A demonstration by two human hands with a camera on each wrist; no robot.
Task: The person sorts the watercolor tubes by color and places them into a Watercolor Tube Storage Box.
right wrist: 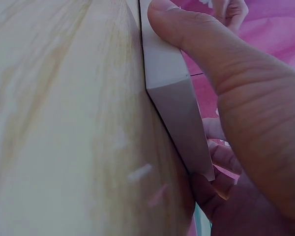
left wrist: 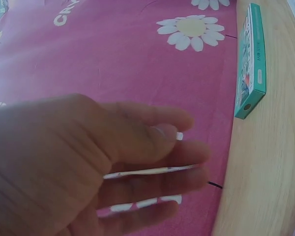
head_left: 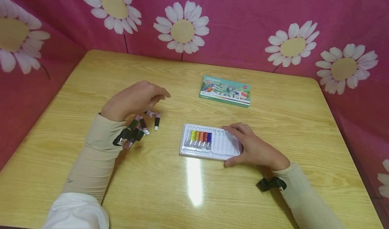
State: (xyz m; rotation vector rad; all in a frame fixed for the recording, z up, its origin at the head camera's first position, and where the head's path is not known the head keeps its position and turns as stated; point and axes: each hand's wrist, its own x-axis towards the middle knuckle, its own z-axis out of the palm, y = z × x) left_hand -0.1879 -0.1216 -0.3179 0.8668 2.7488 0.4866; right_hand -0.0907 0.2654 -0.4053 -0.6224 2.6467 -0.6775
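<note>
A white plastic paint tray (head_left: pixel 223 147) lies on the table, with several paint tubes (head_left: pixel 201 138) in its left slots, running from white and yellow through orange and red to blue. Bare slots show on its right side. My right hand (head_left: pixel 255 148) grips the right end of this tray, thumb at the near edge and fingers at the far edge. Raised above the table on the left, my left hand (head_left: pixel 136 99) has loosely bent fingers and holds nothing visible. Below it lie several loose dark paint tubes (head_left: pixel 157 121), partly hidden by the wrist and its camera.
A green cardboard paint box (head_left: pixel 225 91) with printed flowers lies farther back on the wooden table (head_left: pixel 170 195). Behind the table's far edge hangs a pink cloth (head_left: pixel 237 23) with large white daisies, and it also runs along both sides.
</note>
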